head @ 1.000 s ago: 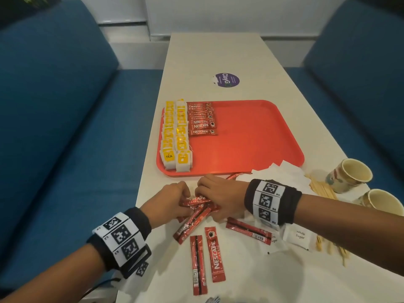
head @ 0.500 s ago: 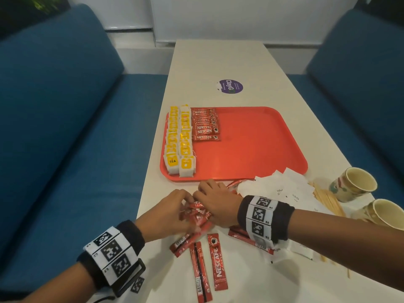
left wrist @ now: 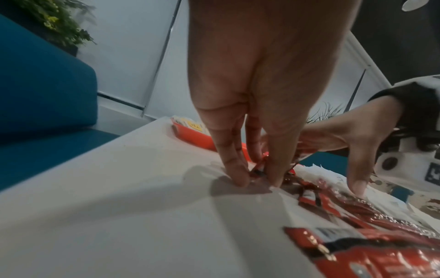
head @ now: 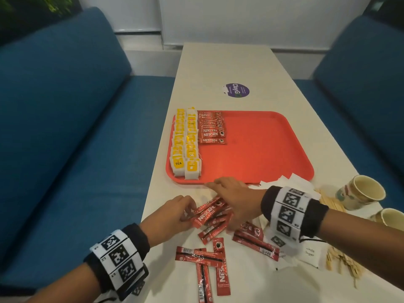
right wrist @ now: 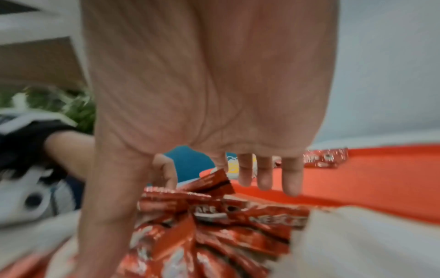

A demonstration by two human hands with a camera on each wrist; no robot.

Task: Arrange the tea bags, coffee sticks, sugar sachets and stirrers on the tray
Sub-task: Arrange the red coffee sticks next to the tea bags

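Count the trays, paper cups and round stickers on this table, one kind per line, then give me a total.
Red tray: 1
Paper cups: 2
Purple round sticker: 1
Total: 4

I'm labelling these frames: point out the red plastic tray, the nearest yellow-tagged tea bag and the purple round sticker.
red plastic tray (head: 258,149), head view, bare floor.
nearest yellow-tagged tea bag (head: 192,169), head view, yellow tag.
purple round sticker (head: 237,90), head view, centre.

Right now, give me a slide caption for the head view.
Both hands gather loose coffee sticks beside the red tray already holding tea bags.
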